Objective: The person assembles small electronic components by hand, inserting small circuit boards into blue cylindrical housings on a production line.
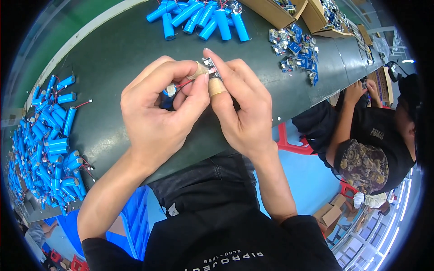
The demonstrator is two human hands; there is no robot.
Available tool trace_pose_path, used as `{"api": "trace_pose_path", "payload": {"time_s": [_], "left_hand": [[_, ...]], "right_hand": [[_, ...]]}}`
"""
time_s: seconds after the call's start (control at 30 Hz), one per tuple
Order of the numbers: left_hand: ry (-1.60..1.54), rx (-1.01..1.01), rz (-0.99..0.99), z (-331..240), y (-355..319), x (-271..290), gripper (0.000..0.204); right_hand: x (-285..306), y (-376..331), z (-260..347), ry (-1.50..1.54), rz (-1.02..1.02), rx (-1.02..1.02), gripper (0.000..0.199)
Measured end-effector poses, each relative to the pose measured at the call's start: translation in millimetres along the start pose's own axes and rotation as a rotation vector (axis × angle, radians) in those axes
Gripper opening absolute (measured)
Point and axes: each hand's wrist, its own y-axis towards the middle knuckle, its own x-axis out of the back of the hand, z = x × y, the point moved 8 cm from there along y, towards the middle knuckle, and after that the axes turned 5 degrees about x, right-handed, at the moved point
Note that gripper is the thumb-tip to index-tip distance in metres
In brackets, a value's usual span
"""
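Observation:
Above the bench my left hand (156, 106) is closed around a blue cylindrical battery (169, 91), mostly hidden by the fingers. Red and dark wires (184, 84) run from it to a small white plug (212, 70) at the left fingertips. My right hand (244, 104) pinches a small circuit board (209, 62) between thumb and forefinger. The plug meets the board's edge; how far it sits in the socket I cannot tell. Tan tape wraps my left forefinger and right thumb.
Many blue batteries with wires (54, 144) are heaped at the left, and several more (203, 18) lie at the back. Loose circuit boards (296, 47) lie at the back right beside cardboard boxes (275, 11). A co-worker (366, 126) sits to the right along the green bench (110, 58).

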Motion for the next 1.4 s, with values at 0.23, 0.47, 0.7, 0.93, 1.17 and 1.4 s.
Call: {"api": "trace_pose_path", "payload": {"time_s": [0.23,0.47,0.7,0.93,1.17,1.4], "left_hand": [[0.038,-0.054,-0.003,-0.9,-3.1,-2.0,0.011],[0.023,0.007,0.018,3.7,-3.0,-3.3,0.012],[0.004,0.049,0.058,2.4,-4.5,-5.1,0.012],[0.005,0.007,0.031,3.5,-3.7,-3.6,0.011],[0.038,0.046,0.1,3.4,-6.4,-5.1,0.012],[0.029,0.014,0.078,1.9,-3.5,-4.3,0.012]], "right_hand": [[-0.8,-0.7,1.0,-0.07,-0.008,0.076,0.037],[-0.6,-0.1,2.9,-0.143,-0.002,0.089,0.037],[-1.8,-1.1,1.9,-0.159,0.002,0.086,0.037],[-2.1,-2.0,4.3,-0.182,0.019,0.095,0.037],[-4.9,-2.7,3.9,-0.182,0.027,0.122,0.037],[-7.1,-1.7,7.1,-0.187,0.051,0.131,0.039]]}}
